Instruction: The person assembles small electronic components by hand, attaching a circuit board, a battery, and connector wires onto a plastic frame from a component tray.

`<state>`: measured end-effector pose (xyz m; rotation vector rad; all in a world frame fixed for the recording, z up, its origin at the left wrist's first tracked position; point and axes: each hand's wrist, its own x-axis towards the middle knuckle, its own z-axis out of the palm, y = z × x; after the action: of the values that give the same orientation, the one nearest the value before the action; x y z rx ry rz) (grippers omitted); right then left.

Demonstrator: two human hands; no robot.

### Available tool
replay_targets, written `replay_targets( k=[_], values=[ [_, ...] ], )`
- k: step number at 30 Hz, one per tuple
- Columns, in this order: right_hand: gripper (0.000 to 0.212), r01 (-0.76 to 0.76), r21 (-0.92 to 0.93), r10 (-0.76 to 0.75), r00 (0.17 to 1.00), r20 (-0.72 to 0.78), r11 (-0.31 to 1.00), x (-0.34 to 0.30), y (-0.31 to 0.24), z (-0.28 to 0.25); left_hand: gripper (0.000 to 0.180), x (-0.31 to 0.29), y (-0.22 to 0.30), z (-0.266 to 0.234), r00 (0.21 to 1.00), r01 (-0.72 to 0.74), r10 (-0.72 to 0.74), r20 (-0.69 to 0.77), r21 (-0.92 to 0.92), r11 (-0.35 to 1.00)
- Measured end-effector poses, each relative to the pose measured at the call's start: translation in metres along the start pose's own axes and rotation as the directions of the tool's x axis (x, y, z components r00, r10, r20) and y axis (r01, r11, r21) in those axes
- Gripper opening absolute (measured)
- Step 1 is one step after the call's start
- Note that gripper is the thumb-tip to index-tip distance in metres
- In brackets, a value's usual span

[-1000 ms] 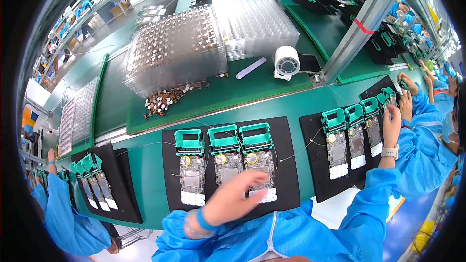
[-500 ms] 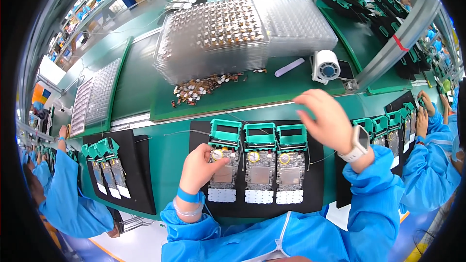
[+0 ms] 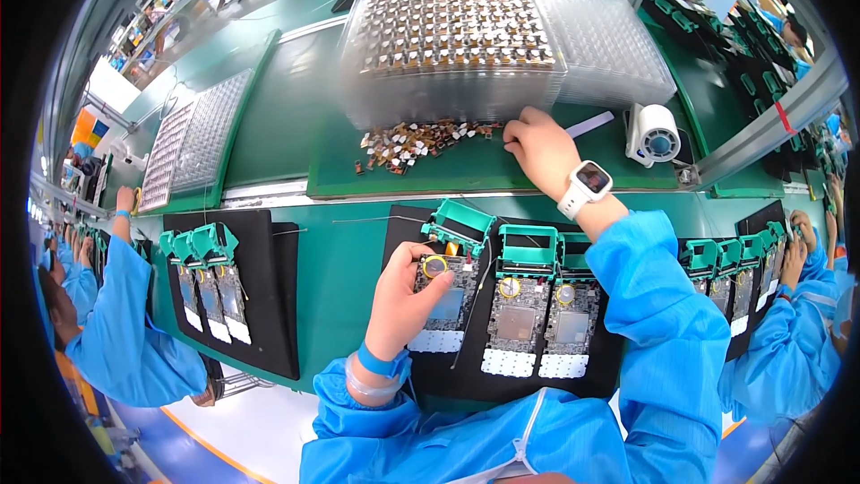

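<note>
In the head view, the left hand is closed around the upper left part of the left circuit board, its thumb over the face just below a gold-rimmed disc and its fingers bent at the edge. A green plastic frame sits at the top of this board, turned askew from the frames beside it. The middle circuit board and the right circuit board lie next to it on a black mat, white pads along their lower ends. A blue wristband circles the left wrist.

The right hand reaches forward over the green bench, fingers curled and tips close together, at the right end of a heap of small loose components; the tips are too small in the view to tell whether a part is pinched there. Its wrist wears a white smartwatch. Just behind the heap stands a stack of clear trays, the top one filled with rows of small parts, with a second clear tray stack beside it. A pale lilac stick and a small white fan are to the right of the hand.
</note>
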<state>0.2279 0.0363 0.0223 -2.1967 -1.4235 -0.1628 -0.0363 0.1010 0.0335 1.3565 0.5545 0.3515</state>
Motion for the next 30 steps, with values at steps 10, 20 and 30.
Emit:
replay_targets(
  k=[10,20,30],
  values=[
    [0.011,0.133,0.638,-0.156,0.988,-0.02,0.758,-0.059,-0.105,-0.042,0.019,-0.006,0.005,0.011,0.989,-0.091,0.111,-0.095,0.19,0.978],
    [0.012,0.143,0.646,-0.124,0.989,-0.075,0.75,-0.075,-0.105,-0.032,0.017,-0.007,0.007,0.014,0.99,-0.072,0.084,-0.111,0.115,0.991],
    [0.014,0.093,0.621,-0.102,0.995,-0.021,0.778,-0.075,-0.102,-0.033,0.016,-0.007,0.01,0.015,0.991,-0.085,0.096,-0.098,0.112,0.99]
  ],
)
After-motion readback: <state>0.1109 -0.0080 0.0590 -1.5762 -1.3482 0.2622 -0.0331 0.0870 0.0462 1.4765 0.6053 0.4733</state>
